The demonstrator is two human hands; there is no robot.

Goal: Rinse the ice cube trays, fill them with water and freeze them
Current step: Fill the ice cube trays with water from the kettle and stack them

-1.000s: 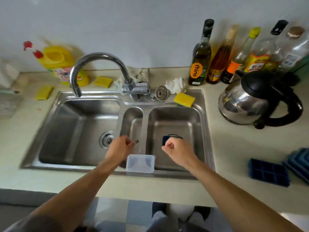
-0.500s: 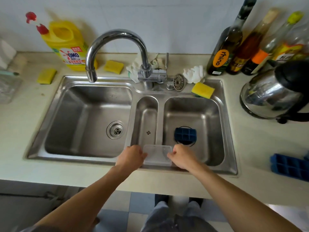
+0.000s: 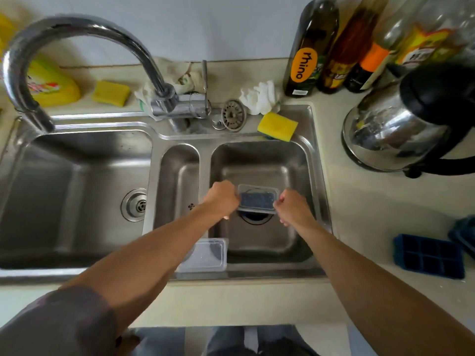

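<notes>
Blue ice cube tray [image 3: 257,200] sits under a clear plastic cover, centre frame, low in the right basin [image 3: 259,160] above the drain. We can't tell if it touches the bottom. Our left grip [image 3: 222,200] is clenched on its left end and our right grip [image 3: 293,206] on its right end, so both are grasping the tray. A loose clear lid [image 3: 208,254] lies on the sink's front rim, lower centre. A second blue tray [image 3: 429,255] waits on the worktop [image 3: 359,201], lower right. The faucet spout [image 3: 28,98] hangs over the left basin at upper left, with no water seen. We judge this to be the start of the rinse step. Next we need water on the tray: carry it under the spout or swing the spout over, then open the tap lever [image 3: 204,78].
</notes>
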